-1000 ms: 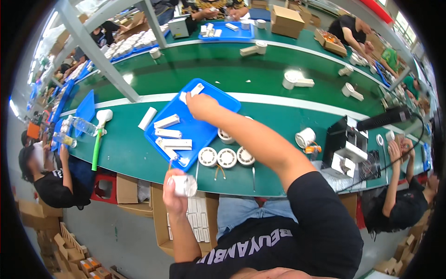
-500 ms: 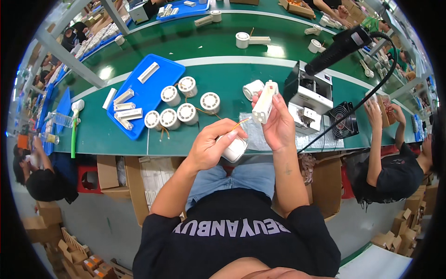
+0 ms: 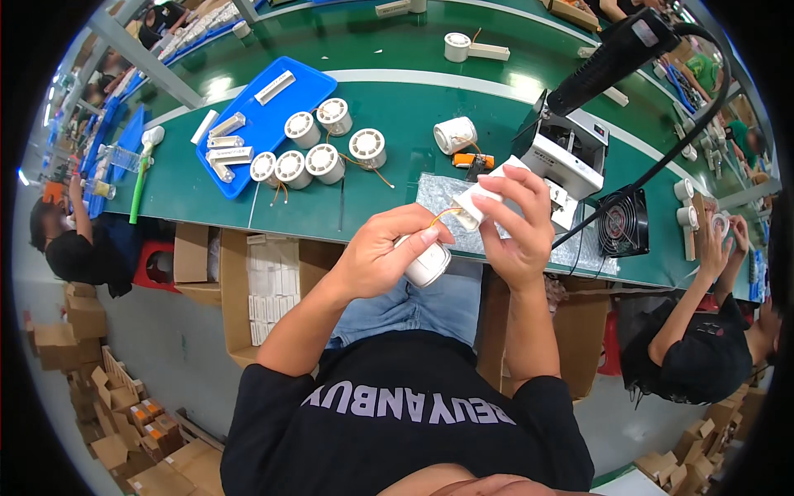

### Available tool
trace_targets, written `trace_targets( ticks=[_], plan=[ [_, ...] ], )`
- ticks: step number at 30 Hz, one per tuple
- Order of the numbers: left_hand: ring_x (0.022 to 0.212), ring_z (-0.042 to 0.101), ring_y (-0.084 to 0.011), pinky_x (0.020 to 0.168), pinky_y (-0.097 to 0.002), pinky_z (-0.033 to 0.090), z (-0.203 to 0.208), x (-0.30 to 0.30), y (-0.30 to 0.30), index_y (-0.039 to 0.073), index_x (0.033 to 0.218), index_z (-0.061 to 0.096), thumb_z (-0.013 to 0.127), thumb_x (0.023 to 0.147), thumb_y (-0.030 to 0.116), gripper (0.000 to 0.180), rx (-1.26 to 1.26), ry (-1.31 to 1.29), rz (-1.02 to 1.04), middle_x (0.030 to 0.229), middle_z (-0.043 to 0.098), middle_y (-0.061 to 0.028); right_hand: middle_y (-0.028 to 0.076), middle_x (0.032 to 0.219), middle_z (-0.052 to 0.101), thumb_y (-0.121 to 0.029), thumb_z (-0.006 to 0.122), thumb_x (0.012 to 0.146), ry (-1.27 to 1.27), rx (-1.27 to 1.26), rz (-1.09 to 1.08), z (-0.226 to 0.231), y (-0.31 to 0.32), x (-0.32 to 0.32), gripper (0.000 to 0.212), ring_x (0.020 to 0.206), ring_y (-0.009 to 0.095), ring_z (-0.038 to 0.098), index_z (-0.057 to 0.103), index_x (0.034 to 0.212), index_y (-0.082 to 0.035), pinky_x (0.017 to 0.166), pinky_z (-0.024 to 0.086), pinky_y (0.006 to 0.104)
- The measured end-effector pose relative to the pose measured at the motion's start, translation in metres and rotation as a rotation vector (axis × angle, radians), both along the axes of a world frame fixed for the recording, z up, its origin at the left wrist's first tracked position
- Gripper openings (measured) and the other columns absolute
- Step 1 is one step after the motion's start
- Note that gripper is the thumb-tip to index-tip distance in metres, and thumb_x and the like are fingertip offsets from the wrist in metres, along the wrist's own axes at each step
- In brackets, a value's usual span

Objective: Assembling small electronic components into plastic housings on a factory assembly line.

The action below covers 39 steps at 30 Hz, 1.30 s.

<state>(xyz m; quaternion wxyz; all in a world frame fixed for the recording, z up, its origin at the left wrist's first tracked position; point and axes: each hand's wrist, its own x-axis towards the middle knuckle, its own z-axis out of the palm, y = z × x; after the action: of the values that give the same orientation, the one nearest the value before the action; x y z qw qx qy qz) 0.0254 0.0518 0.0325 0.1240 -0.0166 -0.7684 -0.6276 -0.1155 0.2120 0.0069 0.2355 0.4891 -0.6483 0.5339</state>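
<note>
Close work at the near edge

A green bench carries a blue tray toward its far left. At the near edge, the hands are close but apart, both occupied: the right hand grips a white handle piece in its fingers, and the left hand is clamped on a white cylinder. A thin orange wire bridges them. The step looks like guiding wire at the handle's end; the next move seems to call for steadiness and slack.
</note>
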Motion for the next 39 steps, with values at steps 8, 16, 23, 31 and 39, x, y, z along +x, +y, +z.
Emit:
trace_targets(
  ticks=[8, 16, 23, 31, 39],
  plan=[
    [0.091, 0.064, -0.0171, 0.079, -0.0325, 0.051, -0.028, -0.013, -0.016, 0.003, 0.117, 0.065, 0.08, 0.083, 0.032, 0.047, 0.005, -0.34, -0.139, 0.095, 0.068, -0.0089, 0.003, 0.119, 0.066, -0.009, 0.078, 0.066, 0.333, 0.236, -0.128, -0.006, 0.007, 0.01, 0.038, 0.123, 0.03, 0.05, 0.078, 0.101, -0.024, 0.11, 0.041, 0.0508],
    [0.099, 0.064, -0.0167, 0.086, -0.0304, 0.051, -0.068, -0.028, -0.028, 0.002, 0.121, 0.061, 0.082, 0.081, 0.015, 0.047, 0.32, -0.114, -0.162, 0.105, 0.066, -0.0082, 0.022, 0.145, 0.04, 0.002, 0.075, 0.072, -0.093, -0.101, 0.115, -0.034, -0.018, 0.017, 0.079, 0.141, 0.044, 0.034, 0.048, 0.143, -0.016, 0.111, 0.04, 0.0528],
    [0.097, 0.065, -0.0208, 0.084, -0.0325, 0.052, -0.098, -0.05, -0.024, 0.004, 0.119, 0.059, 0.09, 0.067, 0.013, 0.061, 0.006, 0.102, 0.04, 0.107, 0.065, -0.0083, 0.021, 0.126, 0.062, 0.008, 0.071, 0.086, -0.854, -0.062, 0.192, -0.07, -0.015, 0.031, 0.05, 0.118, 0.026, 0.062, 0.05, 0.131, 0.01, 0.102, 0.048, 0.0371],
    [0.095, 0.066, -0.0251, 0.081, -0.0336, 0.054, -0.104, -0.049, -0.018, 0.006, 0.114, 0.062, 0.092, 0.06, 0.013, 0.062, -0.031, 0.123, 0.136, 0.105, 0.065, -0.0091, 0.024, 0.103, 0.07, 0.005, 0.075, 0.077, -0.53, 0.154, 0.111, -0.056, -0.005, 0.028, 0.049, 0.095, 0.03, 0.072, 0.056, 0.122, 0.011, 0.086, 0.056, 0.0368],
    [0.094, 0.066, -0.0263, 0.08, -0.0344, 0.053, -0.102, -0.049, -0.021, 0.006, 0.108, 0.063, 0.09, 0.06, 0.011, 0.055, 0.024, 0.081, 0.113, 0.104, 0.064, -0.0093, 0.025, 0.102, 0.07, 0.003, 0.074, 0.077, -0.518, 0.138, 0.075, -0.054, -0.002, 0.029, 0.046, 0.093, 0.032, 0.072, 0.057, 0.119, 0.011, 0.084, 0.057, 0.0375]
  ],
)
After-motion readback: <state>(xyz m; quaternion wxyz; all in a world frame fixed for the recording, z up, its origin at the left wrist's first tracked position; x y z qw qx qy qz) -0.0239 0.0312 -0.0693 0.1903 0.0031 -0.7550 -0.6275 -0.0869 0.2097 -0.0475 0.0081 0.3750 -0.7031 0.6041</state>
